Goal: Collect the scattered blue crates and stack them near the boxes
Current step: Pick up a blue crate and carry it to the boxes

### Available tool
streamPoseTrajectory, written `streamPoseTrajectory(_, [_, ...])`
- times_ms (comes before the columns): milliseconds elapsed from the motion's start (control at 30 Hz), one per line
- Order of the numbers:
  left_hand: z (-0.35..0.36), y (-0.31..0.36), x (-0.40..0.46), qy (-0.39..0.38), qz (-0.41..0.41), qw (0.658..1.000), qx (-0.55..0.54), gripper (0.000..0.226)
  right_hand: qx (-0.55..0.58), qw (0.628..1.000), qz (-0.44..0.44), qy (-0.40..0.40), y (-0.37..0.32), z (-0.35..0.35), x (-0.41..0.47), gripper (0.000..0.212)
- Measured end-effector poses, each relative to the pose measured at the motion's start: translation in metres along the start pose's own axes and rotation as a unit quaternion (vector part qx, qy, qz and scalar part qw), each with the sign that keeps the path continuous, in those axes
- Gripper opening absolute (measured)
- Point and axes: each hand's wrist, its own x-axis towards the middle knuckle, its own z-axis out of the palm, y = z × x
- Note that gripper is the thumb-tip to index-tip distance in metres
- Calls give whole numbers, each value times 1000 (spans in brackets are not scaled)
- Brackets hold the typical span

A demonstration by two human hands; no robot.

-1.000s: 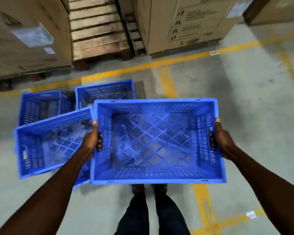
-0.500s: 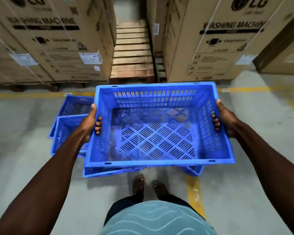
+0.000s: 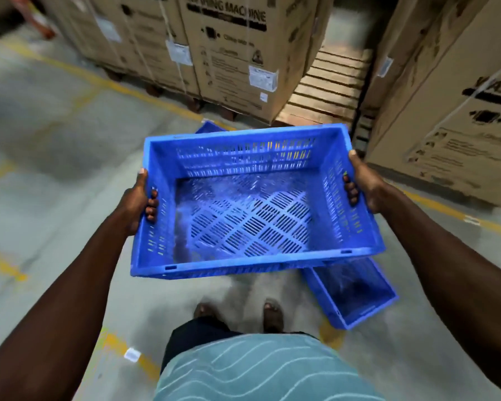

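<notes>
The washing machine cartons [image 3: 229,53] now fill the top of your view, with a second carton [image 3: 451,105] at the right and a wooden pallet [image 3: 327,91] showing in the gap between them. Half a second ago they sat further off and square to you; you have closed on them and turned left, so the yellow floor line [image 3: 99,79] now runs on a slant.

The blue crate [image 3: 243,204] you carry is up in front of your body, empty, its slotted floor open to the camera, and tipped a little down toward your left. It hangs over the concrete floor [image 3: 55,157] with the cartons just beyond its far wall.

The crates already on the floor have slid out of the left of the picture. One floor crate [image 3: 356,290] now shows below and to the right of the one you hold, near your right foot; a blue corner [image 3: 210,127] pokes out behind the far rim. Whether those two belong to one stack is hidden by the carried crate.

Your left hand [image 3: 136,201] grips the left wall, fingers hooked through the handle slot. Your right hand [image 3: 362,183] does the same on the right wall.

So you appear to be at the set-down spot: likely next is lowering this crate square onto the ones beneath.
</notes>
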Motion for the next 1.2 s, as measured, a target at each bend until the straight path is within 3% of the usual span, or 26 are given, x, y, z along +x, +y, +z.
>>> streamPoseTrajectory(300, [-182, -72, -73, 198, 53, 975, -84, 66, -77, 987, -100, -97, -26, 194, -27, 67])
streamPoseTrajectory(633, [-373, -189, -186, 401, 60, 896, -181, 67, -171, 940, -172, -241, -19, 454, -120, 78])
streamPoseTrajectory(800, [-438, -245, -252, 488, 11, 841, -233, 65, -257, 889, -186, -330, -8, 581, -166, 68])
streamPoseTrajectory(1200, [-530, -368, -375, 653, -52, 663, -364, 62, -416, 705, -198, -540, 56, 878, -321, 65])
